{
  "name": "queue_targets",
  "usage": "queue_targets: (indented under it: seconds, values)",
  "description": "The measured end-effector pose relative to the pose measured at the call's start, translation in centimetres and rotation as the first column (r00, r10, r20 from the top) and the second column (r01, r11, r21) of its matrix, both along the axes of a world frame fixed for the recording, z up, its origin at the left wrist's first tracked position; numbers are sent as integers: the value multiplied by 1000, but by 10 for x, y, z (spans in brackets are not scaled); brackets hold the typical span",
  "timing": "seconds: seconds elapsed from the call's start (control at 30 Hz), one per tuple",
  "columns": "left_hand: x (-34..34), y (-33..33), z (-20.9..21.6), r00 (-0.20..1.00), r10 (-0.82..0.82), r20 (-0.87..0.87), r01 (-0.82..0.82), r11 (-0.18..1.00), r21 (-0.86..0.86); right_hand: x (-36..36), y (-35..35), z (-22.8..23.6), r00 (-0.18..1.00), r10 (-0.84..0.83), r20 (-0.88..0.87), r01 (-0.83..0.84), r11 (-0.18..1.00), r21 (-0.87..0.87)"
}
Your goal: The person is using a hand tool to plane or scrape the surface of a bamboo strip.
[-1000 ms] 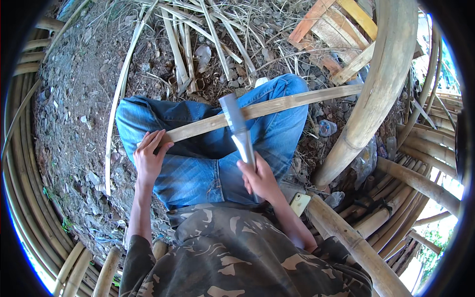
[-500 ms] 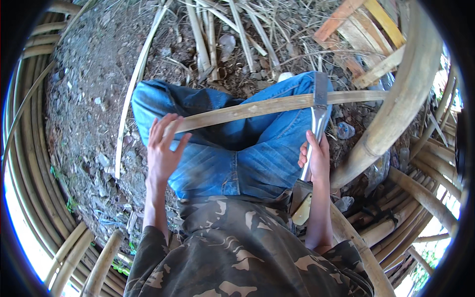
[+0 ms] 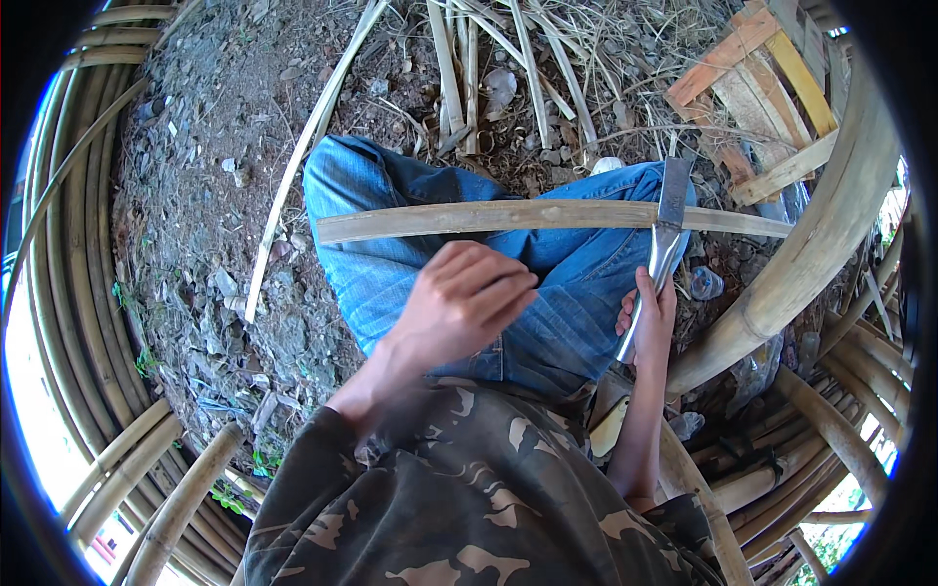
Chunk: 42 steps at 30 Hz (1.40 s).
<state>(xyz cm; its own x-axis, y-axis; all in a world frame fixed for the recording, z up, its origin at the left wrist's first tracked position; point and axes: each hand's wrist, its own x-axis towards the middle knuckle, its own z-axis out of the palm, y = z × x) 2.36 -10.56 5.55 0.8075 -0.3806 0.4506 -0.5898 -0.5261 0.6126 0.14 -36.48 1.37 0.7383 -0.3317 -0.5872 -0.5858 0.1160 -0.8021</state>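
My right hand (image 3: pixel 653 311) is wrapped round the shiny tubular metal handle of a hand tool (image 3: pixel 671 200) with a dark, flat steel head. That head lies across a flat, split bamboo strip (image 3: pixel 508 215), over my right knee. The strip runs from side to side over both my legs, its left end free over the left thigh. My left hand (image 3: pixel 464 301) is over my lap, just below the strip and apart from it. Its fingers are loosely bent and a little blurred, with gaps between them; nothing shows in them, though the palm is hidden.
A thick curved bamboo pole (image 3: pixel 791 264) rises close on my right. Wooden slats nailed together (image 3: pixel 752 98) lie at the far right, and cut bamboo strips (image 3: pixel 449 78) ahead. Bamboo rails (image 3: pixel 83 234) bend round the left. A plastic cup (image 3: pixel 705 283) lies beside my right knee.
My left hand has left the strip's left end and swung right over my lap, its spread fingers now bent. My right hand still grips the tool on the strip.
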Motion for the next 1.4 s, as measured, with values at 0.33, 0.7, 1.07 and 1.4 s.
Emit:
queue_targets:
  seconds: [0.33, 0.7, 1.07, 1.4]
  values:
    - [-23, -17, -22, 974, -150, -168, 143, 988, -53, 4, 0, 1, 1000, 25, -18, -25, 999, -21]
    - [28, 3, -18, 966, 216, -140, -165, 937, 307, 4, -1, 2, 999, 32, -17, -31, 999, 10]
    - [28, 45, -58, 949, 218, -227, -127, 925, 358, 2, -7, -3, 996, 84, 9, -84, 996, -2]
    - [5, 112, -40, 844, 487, -223, -249, 726, 641, 3, -7, 0, 999, 44, 10, -45, 998, 49]
